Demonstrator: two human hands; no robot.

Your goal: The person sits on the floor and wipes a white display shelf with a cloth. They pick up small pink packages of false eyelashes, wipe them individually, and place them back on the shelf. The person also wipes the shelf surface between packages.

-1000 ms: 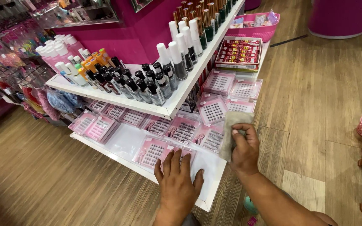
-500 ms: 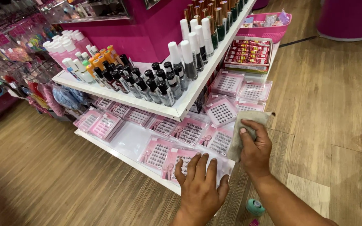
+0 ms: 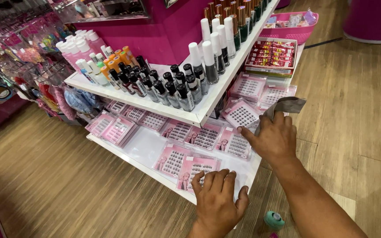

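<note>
Here we have our left hand lying flat on the front edge of the lower shelf, fingers side by side and pressed down on a pink lash pack, as if to keep it from sliding. Our right hand hovers over the packs at the shelf's right end, its fingers curled round a grey cloth that sticks up past the knuckles; the thumb points left toward another lash pack. The cloth sits above the shelf, not on it. More lash packs lie in rows across the white board, flat so their fronts show. On the upper shelf small polish bottles stand upright in ranks, dark caps in front, white caps behind. A teal bottle sits on the wooden floor by our right forearm
</note>
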